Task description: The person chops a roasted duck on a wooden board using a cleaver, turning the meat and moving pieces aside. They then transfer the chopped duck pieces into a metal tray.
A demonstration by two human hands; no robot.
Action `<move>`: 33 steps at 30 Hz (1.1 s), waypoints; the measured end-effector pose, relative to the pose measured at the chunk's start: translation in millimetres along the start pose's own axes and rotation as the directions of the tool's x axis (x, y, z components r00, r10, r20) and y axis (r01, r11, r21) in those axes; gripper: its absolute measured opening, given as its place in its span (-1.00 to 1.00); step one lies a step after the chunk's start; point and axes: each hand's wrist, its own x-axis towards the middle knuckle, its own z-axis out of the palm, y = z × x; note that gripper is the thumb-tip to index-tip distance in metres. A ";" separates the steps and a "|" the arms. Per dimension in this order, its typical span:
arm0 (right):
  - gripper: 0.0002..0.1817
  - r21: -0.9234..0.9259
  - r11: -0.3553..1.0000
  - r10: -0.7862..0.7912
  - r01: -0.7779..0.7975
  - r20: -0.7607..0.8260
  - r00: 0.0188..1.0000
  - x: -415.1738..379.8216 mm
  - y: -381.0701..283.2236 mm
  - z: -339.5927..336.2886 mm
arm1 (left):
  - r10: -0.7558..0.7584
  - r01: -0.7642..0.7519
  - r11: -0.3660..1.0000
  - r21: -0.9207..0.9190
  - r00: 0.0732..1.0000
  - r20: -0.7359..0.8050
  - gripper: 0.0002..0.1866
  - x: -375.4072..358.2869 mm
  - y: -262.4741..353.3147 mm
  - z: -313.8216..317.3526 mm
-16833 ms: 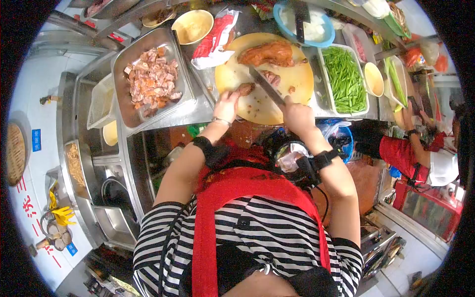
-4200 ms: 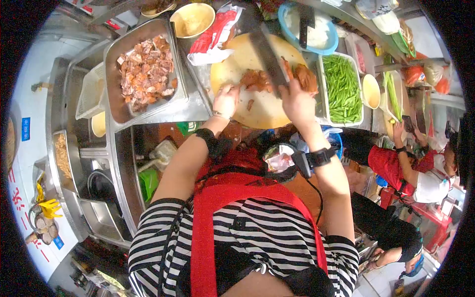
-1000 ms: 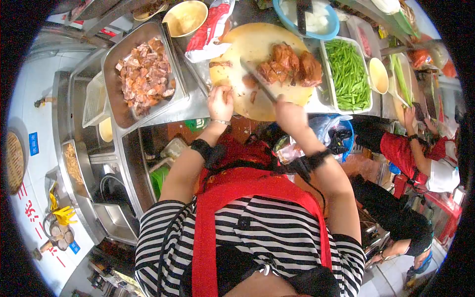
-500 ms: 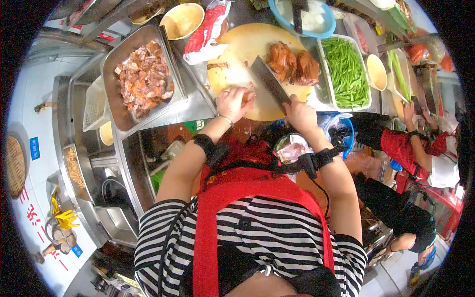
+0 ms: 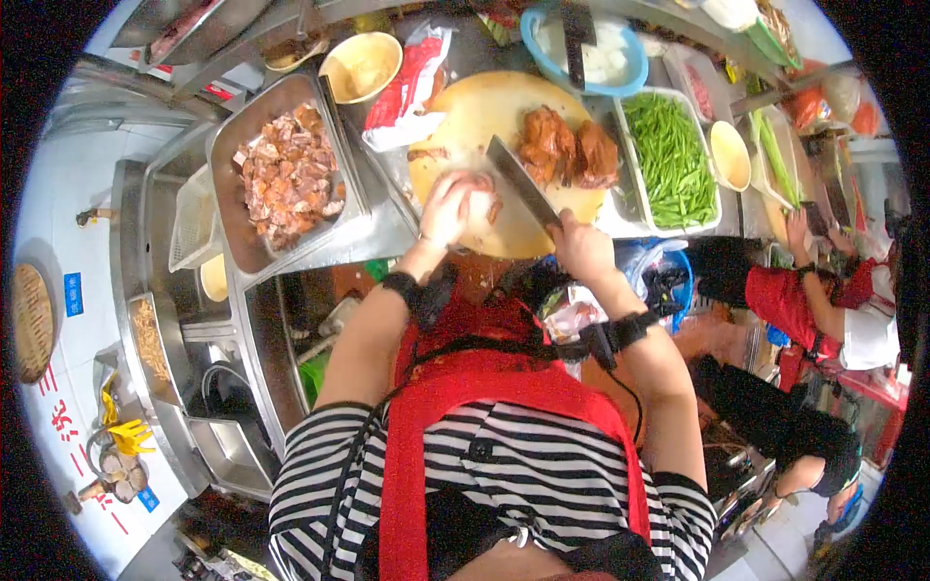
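Note:
A wide-bladed cleaver (image 5: 523,182) is in my right hand (image 5: 586,252), its fingers wrapped round the handle. The blade slants across the round cutting board (image 5: 484,107), between my left hand and two browned chunks of cooked meat. The left chunk (image 5: 546,143) touches or nearly touches the right chunk (image 5: 595,157). On the near left of the board, the fingers of my left hand (image 5: 451,205) curl over a small piece of brown meat (image 5: 491,205), partly hidden beneath them. A meat scrap (image 5: 428,153) lies near the board's left edge.
Chopped meat fills a metal tray (image 5: 225,184) on the left. Behind stand a yellowish bowl (image 5: 360,66), a red-and-white bag (image 5: 407,92) and a blue basin (image 5: 635,73) with another knife across it. Cut green vegetables (image 5: 668,160) sit at right. A co-worker (image 5: 794,295) works farther right.
The worktop sits slightly lower in the view. My left hand has shifted a little left with its fingers still on the meat piece. The cleaver stays on the board at a similar slant.

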 end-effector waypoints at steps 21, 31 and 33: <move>-0.72 -0.041 0.999 0.026 -0.020 0.161 0.987 0.6 -13.4 2.2 | -0.307 0.315 0.940 0.128 0.948 -0.083 -0.85 10.8 0.9 24.4; -0.72 0.129 0.991 0.033 -0.023 -0.079 0.996 -8.7 -22.3 -35.5 | -0.494 0.496 0.868 0.012 0.861 0.120 -0.81 -26.6 12.8 -7.4; -0.71 0.208 0.976 0.090 -0.062 -0.127 0.988 -6.6 -30.3 -31.5 | -0.543 0.546 0.835 -0.071 0.838 0.058 -0.86 -34.5 16.1 -14.1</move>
